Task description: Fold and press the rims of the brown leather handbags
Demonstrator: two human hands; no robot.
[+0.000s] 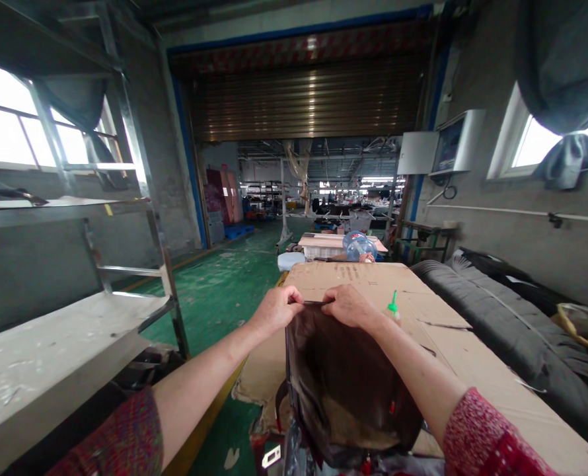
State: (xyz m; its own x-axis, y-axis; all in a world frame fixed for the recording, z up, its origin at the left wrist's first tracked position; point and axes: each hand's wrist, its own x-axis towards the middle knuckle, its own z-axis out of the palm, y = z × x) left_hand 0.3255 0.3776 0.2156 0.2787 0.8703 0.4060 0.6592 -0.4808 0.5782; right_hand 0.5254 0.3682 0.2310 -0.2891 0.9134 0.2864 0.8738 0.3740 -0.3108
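Dark brown bag (343, 363): held end pointing away, long axis running down and nearer. Left hand (277, 309), right hand (349, 306): both pinched closed on bag's far edge.

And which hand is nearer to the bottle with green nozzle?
Right. The right hand is just left of the bottle; the left hand is farther left. Both hold the dark bag.

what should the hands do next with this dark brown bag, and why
Probably slide the right hand outward along the top edge of the dark brown bag, with the left hand holding its place: both pinch that edge close together, leaving only a short stretch between them, so spreading them would likely pull more of it straight.
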